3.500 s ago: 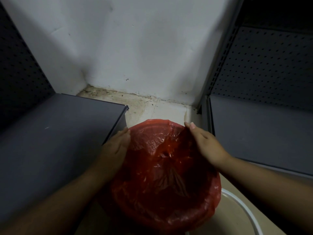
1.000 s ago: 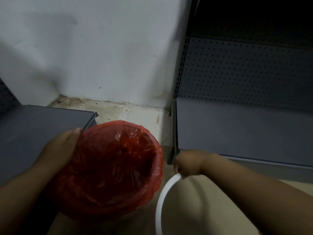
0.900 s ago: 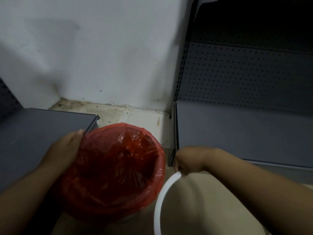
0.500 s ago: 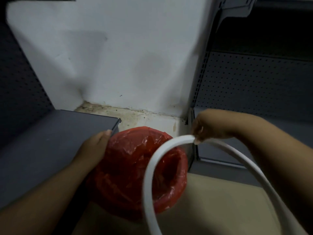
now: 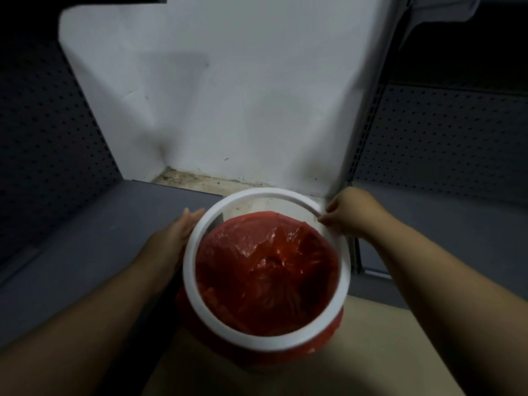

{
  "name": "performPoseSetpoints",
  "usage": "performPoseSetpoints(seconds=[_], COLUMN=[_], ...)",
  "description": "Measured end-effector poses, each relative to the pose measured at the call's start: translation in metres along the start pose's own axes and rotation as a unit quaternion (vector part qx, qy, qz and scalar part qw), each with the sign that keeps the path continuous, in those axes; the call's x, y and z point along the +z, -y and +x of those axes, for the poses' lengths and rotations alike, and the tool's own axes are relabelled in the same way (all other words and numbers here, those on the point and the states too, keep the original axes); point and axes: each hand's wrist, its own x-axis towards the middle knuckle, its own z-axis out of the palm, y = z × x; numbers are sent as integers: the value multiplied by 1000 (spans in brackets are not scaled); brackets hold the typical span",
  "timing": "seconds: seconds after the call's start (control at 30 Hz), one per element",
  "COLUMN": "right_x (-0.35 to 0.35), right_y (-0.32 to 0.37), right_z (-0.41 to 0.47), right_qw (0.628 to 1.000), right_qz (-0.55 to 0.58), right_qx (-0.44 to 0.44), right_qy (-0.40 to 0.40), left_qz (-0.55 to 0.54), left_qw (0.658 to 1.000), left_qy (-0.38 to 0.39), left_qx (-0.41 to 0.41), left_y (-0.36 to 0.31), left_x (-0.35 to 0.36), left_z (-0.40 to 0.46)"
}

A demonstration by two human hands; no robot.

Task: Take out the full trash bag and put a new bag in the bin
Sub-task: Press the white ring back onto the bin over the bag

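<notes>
Two hands meet a white ring (image 5: 200,304) above the red bag (image 5: 265,270): right hand (image 5: 347,214) pinching it, left hand (image 5: 178,232) flat against it.

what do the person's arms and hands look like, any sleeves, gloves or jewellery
Both forearms are bare as far as the frame shows, with no sleeve edge in view. The left hand and right hand wear no gloves. No watch, bracelet or ring is visible, though the dim light and blur could hide something small.
</notes>
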Motion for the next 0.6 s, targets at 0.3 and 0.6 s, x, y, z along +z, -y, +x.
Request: performPoseSetpoints(seconds=[0.3,0.6], right_x=[47,69], right_y=[-10,-11], right_z=[-2,-12], right_qw=[999,982], right_qz=[34,187], right_qx=[6,-21], right_qy=[-35,-24], left_qz=[242,229], left_qw=[969,969], left_qy=[-32,-53], left_qx=[39,80], left_y=[19,32], left_x=[9,25], left_z=[3,6])
